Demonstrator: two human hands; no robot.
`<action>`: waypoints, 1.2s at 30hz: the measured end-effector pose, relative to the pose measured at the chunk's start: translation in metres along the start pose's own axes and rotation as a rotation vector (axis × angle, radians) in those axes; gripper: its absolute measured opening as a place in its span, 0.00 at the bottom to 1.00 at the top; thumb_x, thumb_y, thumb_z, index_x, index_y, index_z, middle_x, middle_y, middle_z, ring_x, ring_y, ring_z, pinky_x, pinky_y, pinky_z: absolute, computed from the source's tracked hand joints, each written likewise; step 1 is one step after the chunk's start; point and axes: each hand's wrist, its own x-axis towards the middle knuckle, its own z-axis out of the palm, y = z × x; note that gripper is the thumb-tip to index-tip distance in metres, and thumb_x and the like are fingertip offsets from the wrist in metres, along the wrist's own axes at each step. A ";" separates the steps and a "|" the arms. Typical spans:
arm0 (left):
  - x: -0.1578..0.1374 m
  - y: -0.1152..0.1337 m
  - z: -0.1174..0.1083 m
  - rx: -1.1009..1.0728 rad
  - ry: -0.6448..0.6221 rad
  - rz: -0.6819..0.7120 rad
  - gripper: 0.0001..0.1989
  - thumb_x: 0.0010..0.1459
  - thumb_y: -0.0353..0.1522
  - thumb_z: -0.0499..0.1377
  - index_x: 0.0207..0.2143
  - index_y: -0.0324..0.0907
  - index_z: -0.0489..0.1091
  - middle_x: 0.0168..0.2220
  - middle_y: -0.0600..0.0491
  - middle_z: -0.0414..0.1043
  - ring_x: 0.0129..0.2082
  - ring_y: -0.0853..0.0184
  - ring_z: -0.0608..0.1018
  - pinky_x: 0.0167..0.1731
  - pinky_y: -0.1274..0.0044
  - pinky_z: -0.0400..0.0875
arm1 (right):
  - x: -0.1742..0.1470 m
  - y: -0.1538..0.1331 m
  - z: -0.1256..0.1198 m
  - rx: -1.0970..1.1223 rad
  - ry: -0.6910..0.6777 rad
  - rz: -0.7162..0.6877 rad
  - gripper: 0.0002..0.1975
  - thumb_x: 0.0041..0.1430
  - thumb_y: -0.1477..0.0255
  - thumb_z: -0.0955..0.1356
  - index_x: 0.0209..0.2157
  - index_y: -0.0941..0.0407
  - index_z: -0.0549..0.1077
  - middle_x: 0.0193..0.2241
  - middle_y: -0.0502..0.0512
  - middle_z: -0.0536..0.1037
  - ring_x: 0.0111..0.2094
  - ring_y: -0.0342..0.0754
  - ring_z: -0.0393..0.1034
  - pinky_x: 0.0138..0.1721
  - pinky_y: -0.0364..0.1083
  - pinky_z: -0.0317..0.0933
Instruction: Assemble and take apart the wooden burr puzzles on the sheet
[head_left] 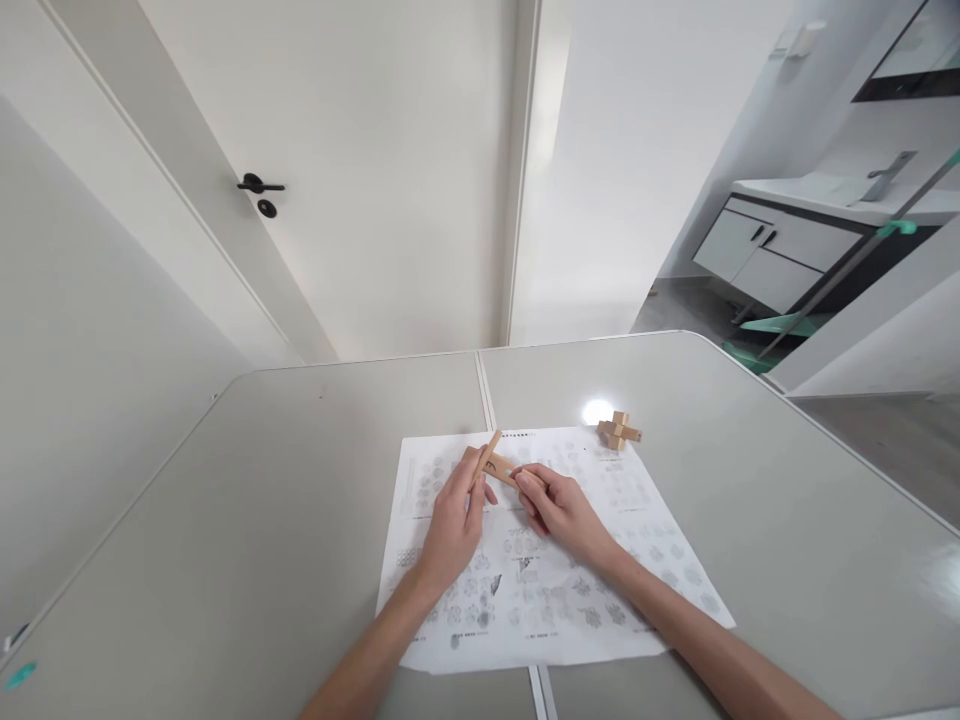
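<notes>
Left hand [454, 512] is gripping a wooden stick [487, 455], lower center of frame; right hand [562, 508] is pinching a flat wooden piece [500, 467]; forearms [386, 635] are angling up from bottom edge.

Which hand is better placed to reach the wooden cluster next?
Probably the right hand: it is clearly nearer to the wooden cluster than the left hand, although both hold wooden pieces.
</notes>
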 end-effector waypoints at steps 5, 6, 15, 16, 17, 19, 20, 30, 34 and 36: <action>0.000 0.001 -0.002 0.050 -0.038 0.022 0.23 0.75 0.36 0.44 0.69 0.54 0.57 0.40 0.52 0.72 0.35 0.65 0.76 0.39 0.71 0.74 | 0.000 0.005 -0.001 -0.007 -0.005 -0.002 0.22 0.70 0.49 0.62 0.38 0.53 0.72 0.19 0.43 0.64 0.16 0.42 0.56 0.23 0.44 0.53; 0.000 0.001 -0.002 0.052 -0.040 0.024 0.23 0.75 0.36 0.44 0.69 0.54 0.56 0.40 0.52 0.72 0.36 0.65 0.76 0.39 0.71 0.75 | 0.000 0.005 0.000 0.001 -0.003 0.003 0.22 0.70 0.49 0.62 0.38 0.54 0.72 0.20 0.44 0.64 0.16 0.42 0.56 0.23 0.44 0.53; -0.003 -0.004 0.002 0.081 -0.042 0.049 0.24 0.75 0.37 0.44 0.71 0.52 0.52 0.45 0.51 0.75 0.42 0.63 0.80 0.50 0.65 0.76 | -0.002 0.013 0.010 0.042 0.048 0.012 0.25 0.68 0.46 0.63 0.41 0.55 0.73 0.21 0.45 0.67 0.16 0.42 0.60 0.22 0.45 0.56; -0.004 -0.005 0.002 0.079 -0.049 0.046 0.24 0.75 0.37 0.44 0.71 0.52 0.51 0.47 0.50 0.76 0.42 0.63 0.80 0.51 0.64 0.76 | -0.002 0.013 0.011 0.050 0.052 0.013 0.25 0.68 0.46 0.63 0.41 0.55 0.73 0.21 0.45 0.67 0.16 0.42 0.60 0.22 0.45 0.56; -0.004 -0.005 0.003 0.079 -0.051 0.040 0.25 0.75 0.37 0.44 0.72 0.53 0.51 0.50 0.49 0.75 0.43 0.63 0.81 0.52 0.64 0.76 | -0.001 0.013 0.012 0.063 0.048 0.016 0.25 0.68 0.46 0.63 0.42 0.55 0.73 0.21 0.45 0.67 0.16 0.42 0.60 0.22 0.45 0.57; -0.005 -0.006 0.004 0.091 -0.030 0.024 0.25 0.75 0.37 0.44 0.72 0.54 0.50 0.56 0.48 0.74 0.45 0.62 0.81 0.54 0.63 0.75 | -0.001 0.011 0.012 0.106 0.003 0.028 0.25 0.68 0.47 0.63 0.44 0.55 0.72 0.22 0.45 0.68 0.17 0.43 0.61 0.23 0.45 0.58; -0.005 -0.007 0.004 0.103 -0.013 0.020 0.25 0.75 0.37 0.44 0.72 0.54 0.50 0.59 0.47 0.72 0.47 0.62 0.81 0.54 0.63 0.75 | -0.001 0.009 0.012 0.134 -0.031 0.031 0.25 0.69 0.47 0.64 0.46 0.55 0.72 0.22 0.45 0.68 0.18 0.43 0.62 0.23 0.45 0.59; -0.002 -0.012 -0.001 0.155 0.078 0.097 0.24 0.75 0.31 0.44 0.70 0.53 0.55 0.57 0.49 0.74 0.50 0.65 0.79 0.55 0.67 0.74 | -0.001 -0.002 0.004 0.174 -0.246 0.024 0.25 0.71 0.49 0.62 0.49 0.57 0.72 0.26 0.49 0.72 0.23 0.44 0.65 0.28 0.46 0.61; -0.001 -0.010 -0.003 0.121 -0.001 0.128 0.25 0.75 0.30 0.44 0.70 0.56 0.55 0.62 0.50 0.70 0.49 0.66 0.79 0.56 0.67 0.73 | 0.000 0.003 0.004 0.158 -0.224 0.011 0.22 0.72 0.50 0.62 0.41 0.56 0.71 0.24 0.47 0.69 0.21 0.42 0.61 0.27 0.45 0.57; 0.000 -0.010 -0.004 0.111 -0.016 0.133 0.25 0.75 0.30 0.44 0.70 0.56 0.54 0.64 0.50 0.67 0.48 0.67 0.79 0.56 0.67 0.74 | 0.001 0.004 0.004 0.159 -0.220 0.010 0.22 0.72 0.50 0.62 0.37 0.56 0.69 0.24 0.47 0.69 0.21 0.42 0.61 0.27 0.45 0.57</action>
